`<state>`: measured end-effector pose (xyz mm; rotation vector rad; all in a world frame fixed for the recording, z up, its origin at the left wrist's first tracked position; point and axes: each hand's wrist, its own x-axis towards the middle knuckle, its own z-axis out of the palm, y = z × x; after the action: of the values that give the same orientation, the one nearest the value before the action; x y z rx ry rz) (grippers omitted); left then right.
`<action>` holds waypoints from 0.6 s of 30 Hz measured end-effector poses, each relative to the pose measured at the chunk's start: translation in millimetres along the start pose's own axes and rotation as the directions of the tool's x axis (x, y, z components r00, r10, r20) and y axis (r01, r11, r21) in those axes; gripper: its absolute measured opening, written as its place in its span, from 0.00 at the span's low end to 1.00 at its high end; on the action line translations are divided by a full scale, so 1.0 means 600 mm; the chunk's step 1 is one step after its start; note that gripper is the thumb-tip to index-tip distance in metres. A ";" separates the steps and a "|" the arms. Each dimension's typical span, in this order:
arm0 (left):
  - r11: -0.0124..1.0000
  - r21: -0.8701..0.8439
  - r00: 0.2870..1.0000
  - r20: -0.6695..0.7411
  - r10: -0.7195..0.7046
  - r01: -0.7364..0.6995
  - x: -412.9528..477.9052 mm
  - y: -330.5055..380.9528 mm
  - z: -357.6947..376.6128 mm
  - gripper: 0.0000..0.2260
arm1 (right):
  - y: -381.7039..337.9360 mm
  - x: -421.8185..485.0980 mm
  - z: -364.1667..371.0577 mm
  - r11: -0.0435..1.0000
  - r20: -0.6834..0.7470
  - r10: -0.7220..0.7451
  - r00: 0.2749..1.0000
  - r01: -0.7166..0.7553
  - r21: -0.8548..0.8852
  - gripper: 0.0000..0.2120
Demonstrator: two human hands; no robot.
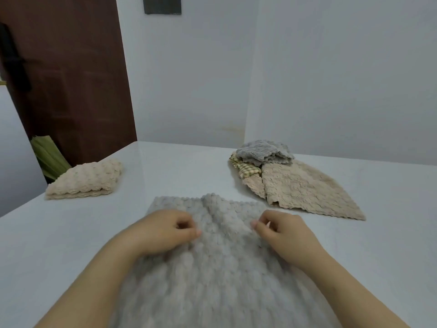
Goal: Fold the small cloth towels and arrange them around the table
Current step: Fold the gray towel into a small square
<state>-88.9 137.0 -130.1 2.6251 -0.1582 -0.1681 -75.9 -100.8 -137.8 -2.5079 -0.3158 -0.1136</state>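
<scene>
A grey bobbled towel [220,268] lies spread on the white table [71,233] right in front of me, with a raised crease running up its middle. My left hand [165,230] pinches the towel left of the crease. My right hand [281,233] pinches it on the right side. A folded cream towel [87,179] rests near the table's left edge. At the back right sits a pile: a beige towel [305,190], a checked cloth [248,171] and a crumpled grey towel [263,151] on top.
White walls close off the table at the back and right. A dark brown door [71,79] stands at the left, with a green folded object [49,157] on the floor beside the table's left edge.
</scene>
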 end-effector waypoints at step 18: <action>0.986 0.123 0.910 -0.412 -0.053 0.113 0.071 -0.038 0.049 0.14 | 0.010 0.034 0.057 0.939 -0.052 -0.127 0.991 0.103 -0.328 0.14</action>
<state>-49.6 136.7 -170.8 2.7444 0.0907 0.3788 -54.5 -81.8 -166.0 -2.8013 -0.4453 -0.3277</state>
